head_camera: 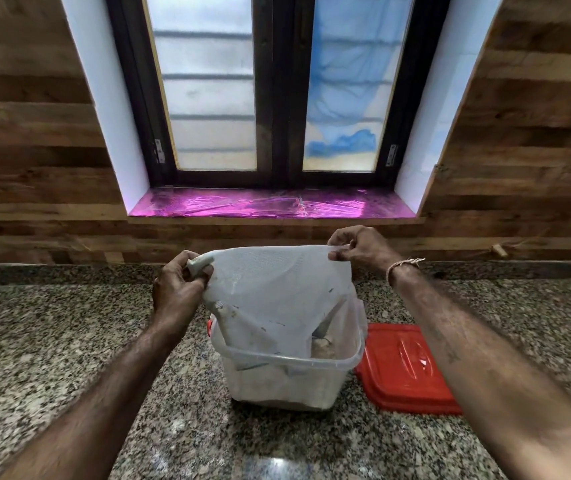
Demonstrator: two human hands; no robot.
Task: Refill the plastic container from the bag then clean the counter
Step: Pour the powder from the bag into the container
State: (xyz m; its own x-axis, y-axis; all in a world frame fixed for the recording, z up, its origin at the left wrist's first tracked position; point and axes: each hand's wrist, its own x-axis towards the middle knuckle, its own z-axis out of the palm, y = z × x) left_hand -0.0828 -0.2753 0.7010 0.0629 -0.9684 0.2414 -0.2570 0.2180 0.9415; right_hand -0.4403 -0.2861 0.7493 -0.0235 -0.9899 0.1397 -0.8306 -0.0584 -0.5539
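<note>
A clear plastic container (pixel 289 372) stands on the speckled granite counter (pixel 69 341), near the middle of the view, with pale contents visible low inside it. A translucent white bag (pixel 277 289) hangs upside down above it, its lower end dropping into the container's open mouth. The left hand (pixel 178 289) grips the bag's upper left corner, fingers (pixel 204 263) curled tightly around bunched plastic. The right hand (pixel 360 249) pinches the upper right corner between thumb and fingers, and a pale thread band (pixel 403 266) circles that wrist. Just right of the container a red lid (pixel 405 368) lies flat on the counter. Farther back, a window sill covered in shiny purple film (pixel 270 204) sits below a dark-framed window (pixel 277 91) set in a wood-panelled wall (pixel 28 150).
</note>
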